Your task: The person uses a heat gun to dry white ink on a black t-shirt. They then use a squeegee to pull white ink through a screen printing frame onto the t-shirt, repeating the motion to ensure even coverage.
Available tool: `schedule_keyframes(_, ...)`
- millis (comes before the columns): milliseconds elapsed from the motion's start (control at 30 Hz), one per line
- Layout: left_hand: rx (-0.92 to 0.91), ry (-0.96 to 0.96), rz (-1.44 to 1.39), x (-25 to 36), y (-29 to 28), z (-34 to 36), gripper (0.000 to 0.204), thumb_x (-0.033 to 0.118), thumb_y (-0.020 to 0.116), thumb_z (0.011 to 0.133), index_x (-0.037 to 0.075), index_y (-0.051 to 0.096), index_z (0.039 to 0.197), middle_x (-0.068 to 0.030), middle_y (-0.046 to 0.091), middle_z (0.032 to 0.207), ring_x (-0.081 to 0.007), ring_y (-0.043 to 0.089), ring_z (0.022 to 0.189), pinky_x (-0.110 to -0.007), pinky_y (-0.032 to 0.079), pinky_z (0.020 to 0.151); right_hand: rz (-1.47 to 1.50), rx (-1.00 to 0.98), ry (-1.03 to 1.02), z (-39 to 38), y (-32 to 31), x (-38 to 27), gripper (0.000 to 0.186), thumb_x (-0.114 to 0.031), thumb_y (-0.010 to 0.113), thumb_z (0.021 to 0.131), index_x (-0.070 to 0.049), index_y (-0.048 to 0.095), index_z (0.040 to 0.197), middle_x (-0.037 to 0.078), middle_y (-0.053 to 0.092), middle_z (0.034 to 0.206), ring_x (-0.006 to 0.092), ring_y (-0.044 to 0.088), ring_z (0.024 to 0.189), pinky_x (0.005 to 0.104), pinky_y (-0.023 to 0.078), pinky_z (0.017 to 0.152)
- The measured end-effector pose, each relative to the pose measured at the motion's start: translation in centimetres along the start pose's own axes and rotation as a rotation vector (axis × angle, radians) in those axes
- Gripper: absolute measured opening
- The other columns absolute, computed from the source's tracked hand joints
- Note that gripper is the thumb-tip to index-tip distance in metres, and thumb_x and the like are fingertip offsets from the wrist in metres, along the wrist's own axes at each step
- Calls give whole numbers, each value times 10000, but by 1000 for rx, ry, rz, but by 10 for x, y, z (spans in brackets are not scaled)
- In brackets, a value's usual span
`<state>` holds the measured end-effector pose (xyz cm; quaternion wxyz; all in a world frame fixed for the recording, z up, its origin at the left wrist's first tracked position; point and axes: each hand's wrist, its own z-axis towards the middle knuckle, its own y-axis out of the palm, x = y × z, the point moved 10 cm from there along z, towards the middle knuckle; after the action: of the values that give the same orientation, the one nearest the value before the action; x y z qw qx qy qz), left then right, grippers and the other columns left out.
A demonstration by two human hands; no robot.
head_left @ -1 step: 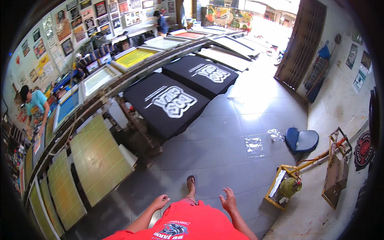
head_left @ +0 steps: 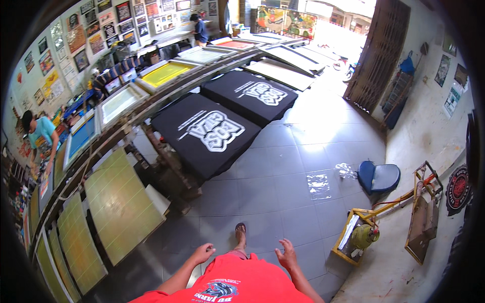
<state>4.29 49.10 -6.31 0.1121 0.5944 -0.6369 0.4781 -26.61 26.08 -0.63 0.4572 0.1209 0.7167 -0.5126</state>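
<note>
Black T-shirts (head_left: 188, 144) are lying flat well ahead of both hands, seemingly to keep their white prints (head_left: 218, 132) smooth. The left hand (head_left: 204, 252) is hanging loosely curled, the right hand (head_left: 287, 254) is holding its fingers spread; neither is visibly gripping anything. Rightward, a yellow frame (head_left: 346, 257) is holding a green gas cylinder (head_left: 361, 237), presumably to steady it.

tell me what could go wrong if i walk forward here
The clear plastic sheet lies on the tiled floor ahead; the sandalled foot might slip on it. The white print on the nearer black cloth faces up, uncovered; if its ink is wet, a stray touch could smear it. The green gas tank stands low near the wall, where it might get bumped.
</note>
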Motion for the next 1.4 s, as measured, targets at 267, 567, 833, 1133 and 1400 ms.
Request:
schedule_keyframes(267,156,879,226,374,-75,182,483,304,641,845,35,530,1231,-200,437,1382,-372,443,1251,-437,364,1034,-231,30,644,-50,-61,230,482,-308,740,740,6,616,1083,228,643,1039,380,604,1004,430,487,860)
schedule_keyframes(567,395,740,581,563,-130,464,690,419,609,854,36,391,1385,-246,303,1467,-391,301,1357,-480,294,1080,-10,-80,1253,-106,-37,363,488,-358,718,775,11,631,1082,186,671,998,277,650,932,367,514,789)
schedule_keyframes(833,399,376,736,596,-123,623,794,532,511,882,66,248,1468,-197,184,1533,-344,150,1427,-541,162,1119,95,-62,956,134,-145,323,460,-339,718,767,14,639,1051,174,674,942,266,650,888,357,512,757)
schedule_keyframes(1133,440,340,702,585,-82,599,817,529,497,881,27,230,1466,-233,150,1530,-385,98,1426,-530,51,1134,-154,179,484,540,-402,323,393,-211,678,825,29,576,1120,206,648,1051,284,639,980,364,502,834)
schedule_keyframes(1400,319,504,340,686,-15,627,725,476,547,879,-2,364,1392,-255,336,1444,-406,307,1352,-503,238,1104,80,-21,283,841,-381,226,383,-175,645,881,-11,549,1213,156,620,1165,243,625,1024,329,505,854)
